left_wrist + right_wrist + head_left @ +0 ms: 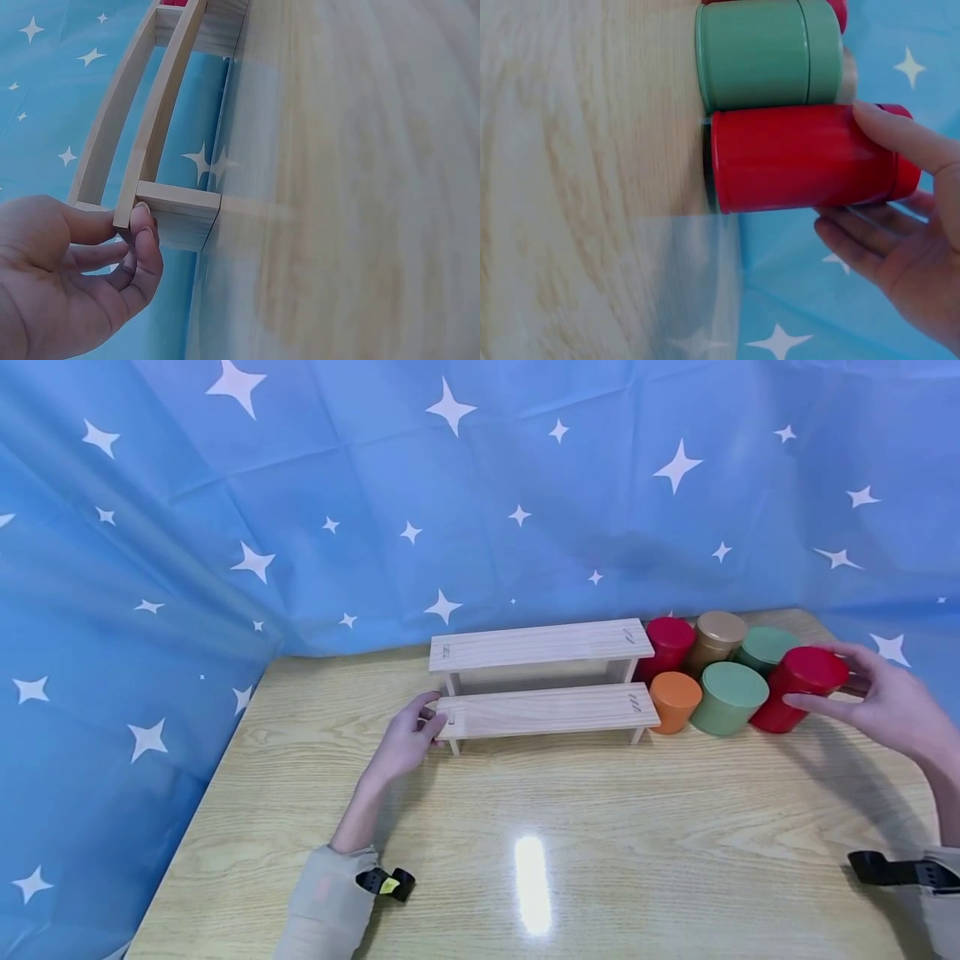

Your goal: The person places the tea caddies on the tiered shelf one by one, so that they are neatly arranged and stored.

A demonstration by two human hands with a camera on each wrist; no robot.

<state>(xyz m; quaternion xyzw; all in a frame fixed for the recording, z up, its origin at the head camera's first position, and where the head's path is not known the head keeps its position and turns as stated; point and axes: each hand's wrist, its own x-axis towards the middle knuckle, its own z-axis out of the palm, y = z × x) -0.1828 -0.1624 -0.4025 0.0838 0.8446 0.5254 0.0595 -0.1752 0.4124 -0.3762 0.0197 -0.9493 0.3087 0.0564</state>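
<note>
My left hand (408,735) pinches the left end of a low wooden shelf (547,712) between thumb and fingers. The left wrist view shows the thumb on one face of the board (161,120) and curled fingertips on the other. Behind it stands a taller wooden shelf (540,645). At the right, my right hand (892,697) grips a lidded red canister (795,687) near its top. The canister is upright, beside a light green canister (727,697). In the right wrist view a dark strip borders the red canister's base (718,161); whether it touches the table I cannot tell.
An orange canister (675,700) stands by the low shelf's right end. Behind it are another red canister (667,643), a brown one (718,639) and a darker green one (767,645). A blue star-patterned curtain (510,477) hangs along the back of the wooden table (600,827).
</note>
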